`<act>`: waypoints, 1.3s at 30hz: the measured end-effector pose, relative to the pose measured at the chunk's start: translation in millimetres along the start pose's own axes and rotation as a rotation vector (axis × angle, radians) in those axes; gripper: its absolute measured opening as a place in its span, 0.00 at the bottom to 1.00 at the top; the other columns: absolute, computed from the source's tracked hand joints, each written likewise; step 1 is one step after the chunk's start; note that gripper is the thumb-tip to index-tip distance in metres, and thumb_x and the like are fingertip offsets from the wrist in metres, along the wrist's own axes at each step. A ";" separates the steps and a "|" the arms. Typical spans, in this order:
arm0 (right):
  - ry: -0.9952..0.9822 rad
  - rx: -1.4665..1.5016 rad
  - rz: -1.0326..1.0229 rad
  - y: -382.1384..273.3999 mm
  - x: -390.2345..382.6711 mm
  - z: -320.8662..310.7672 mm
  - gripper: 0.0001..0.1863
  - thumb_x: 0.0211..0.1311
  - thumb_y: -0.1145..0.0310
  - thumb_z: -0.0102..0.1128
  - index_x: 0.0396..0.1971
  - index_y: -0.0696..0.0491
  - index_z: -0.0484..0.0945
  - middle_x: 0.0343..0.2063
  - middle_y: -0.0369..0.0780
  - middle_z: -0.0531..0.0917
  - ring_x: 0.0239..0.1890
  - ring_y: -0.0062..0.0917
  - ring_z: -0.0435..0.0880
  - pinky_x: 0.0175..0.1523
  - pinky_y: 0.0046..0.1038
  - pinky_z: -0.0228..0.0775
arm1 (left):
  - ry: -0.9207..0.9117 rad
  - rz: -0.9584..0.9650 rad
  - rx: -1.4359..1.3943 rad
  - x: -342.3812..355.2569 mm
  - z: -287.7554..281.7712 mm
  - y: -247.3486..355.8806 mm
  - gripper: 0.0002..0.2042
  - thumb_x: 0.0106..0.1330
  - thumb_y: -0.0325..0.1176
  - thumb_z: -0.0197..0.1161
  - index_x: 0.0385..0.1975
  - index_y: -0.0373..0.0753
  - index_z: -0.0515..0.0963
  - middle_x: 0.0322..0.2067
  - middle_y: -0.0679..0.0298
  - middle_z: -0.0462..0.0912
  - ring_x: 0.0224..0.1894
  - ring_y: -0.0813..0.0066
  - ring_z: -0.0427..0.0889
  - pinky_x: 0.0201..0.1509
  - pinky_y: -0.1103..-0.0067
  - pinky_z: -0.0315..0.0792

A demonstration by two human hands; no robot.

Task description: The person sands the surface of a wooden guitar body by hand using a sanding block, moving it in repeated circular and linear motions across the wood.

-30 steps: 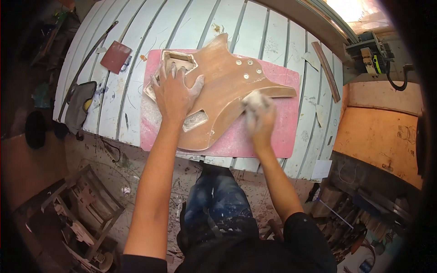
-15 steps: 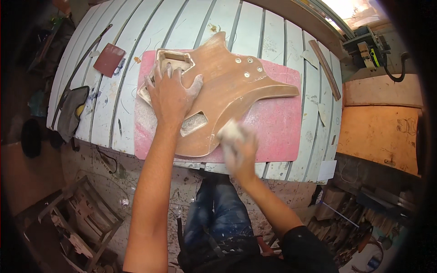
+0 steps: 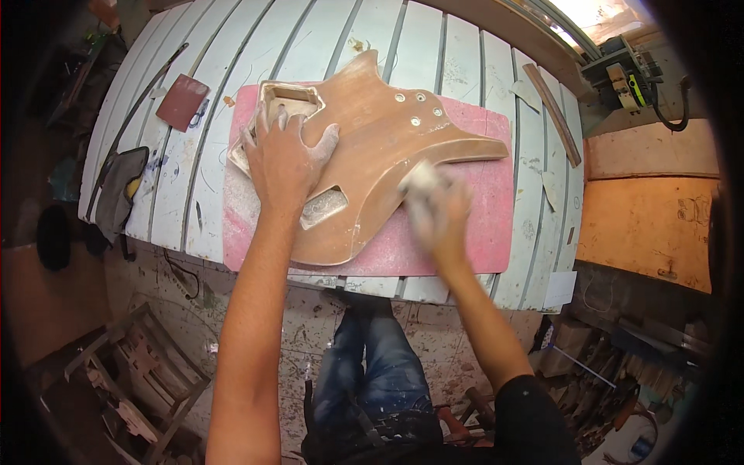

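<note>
The left hand [image 3: 287, 159] lay flat and spread on the wooden guitar body [image 3: 364, 143], gripping nothing, its palm down, fingers pointing to about twelve o'clock over the edge of a large cavity, thumb splayed wide toward one o'clock. Its forearm ran nearly straight up from the lower edge of the view. The right hand [image 3: 442, 213] was blurred but appeared curled round a pale block [image 3: 420, 178], which it held against the body's curved edge at about four o'clock from the body's middle; the exact placing of its fingers could not be told. That arm was bent, with the forearm slanting up toward eleven o'clock from a black sleeve [image 3: 535, 411]. Taking the body as the dial's centre, it rested on a pink mat [image 3: 473, 240], its long horn reaching toward three o'clock, with four round holes [image 3: 416, 122] near one to two. Beneath the mat spread a white slatted worktop [image 3: 465, 62]. On this lay a reddish-brown sheet [image 3: 184, 102] between nine and ten o'clock, a grey cloth item [image 3: 122, 186] farther off near nine, a wooden strip [image 3: 552, 116] between two and three, and a white paper [image 3: 559, 288] at four.
</note>
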State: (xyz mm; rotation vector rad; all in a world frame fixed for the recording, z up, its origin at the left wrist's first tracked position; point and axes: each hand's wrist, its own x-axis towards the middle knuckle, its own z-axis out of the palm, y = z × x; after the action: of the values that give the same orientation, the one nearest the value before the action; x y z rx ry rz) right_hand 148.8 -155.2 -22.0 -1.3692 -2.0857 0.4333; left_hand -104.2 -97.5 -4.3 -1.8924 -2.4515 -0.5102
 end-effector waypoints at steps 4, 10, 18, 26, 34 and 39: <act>0.354 -0.072 0.139 -9.7 1.7 15.8 0.11 0.61 0.68 0.72 0.43 0.49 0.90 0.52 0.50 0.81 0.54 0.47 0.77 0.61 0.47 0.66 | 0.009 0.015 0.016 1.6 0.1 -0.8 0.33 0.69 0.64 0.60 0.58 0.39 0.84 0.67 0.51 0.79 0.77 0.50 0.64 0.80 0.48 0.52; 0.088 0.018 -0.085 -4.8 -4.1 4.5 0.11 0.62 0.70 0.70 0.44 0.49 0.88 0.50 0.50 0.80 0.54 0.46 0.77 0.61 0.47 0.66 | -0.006 -0.011 -0.005 0.4 -2.9 -3.7 0.33 0.69 0.64 0.60 0.57 0.39 0.85 0.65 0.50 0.80 0.76 0.50 0.64 0.80 0.48 0.52; 0.019 0.099 -0.053 -54.2 -49.7 12.7 0.11 0.63 0.71 0.71 0.45 0.49 0.87 0.53 0.49 0.80 0.57 0.47 0.77 0.62 0.46 0.65 | 0.064 0.017 -0.041 -0.9 5.2 -6.0 0.31 0.68 0.61 0.62 0.52 0.36 0.86 0.65 0.48 0.80 0.77 0.48 0.63 0.80 0.49 0.52; 0.197 -0.023 0.080 3.5 -9.5 27.9 0.13 0.59 0.69 0.73 0.45 0.46 0.88 0.56 0.51 0.82 0.56 0.49 0.78 0.60 0.49 0.67 | 0.046 0.021 -0.051 0.7 0.1 -0.6 0.31 0.68 0.61 0.62 0.52 0.36 0.86 0.64 0.47 0.81 0.77 0.47 0.63 0.80 0.49 0.52; 0.221 -0.039 0.019 32.0 21.0 3.8 0.14 0.62 0.66 0.72 0.48 0.49 0.85 0.55 0.51 0.81 0.58 0.50 0.77 0.62 0.50 0.65 | 0.050 0.022 -0.032 1.9 -1.0 2.1 0.30 0.68 0.61 0.62 0.55 0.39 0.86 0.64 0.50 0.81 0.76 0.49 0.64 0.79 0.48 0.53; 0.077 -0.036 0.055 -39.3 -45.5 13.0 0.11 0.65 0.67 0.69 0.45 0.52 0.86 0.55 0.50 0.80 0.56 0.48 0.76 0.58 0.51 0.66 | 0.008 0.006 -0.040 1.0 -0.2 -6.7 0.31 0.68 0.61 0.63 0.54 0.37 0.86 0.66 0.48 0.80 0.78 0.49 0.61 0.81 0.50 0.50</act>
State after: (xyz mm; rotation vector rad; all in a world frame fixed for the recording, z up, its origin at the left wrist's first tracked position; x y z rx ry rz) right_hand 125.6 -212.2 -23.5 -1.4444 -2.0063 0.3606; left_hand -110.8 -98.0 -5.6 -1.9074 -2.4481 -0.5701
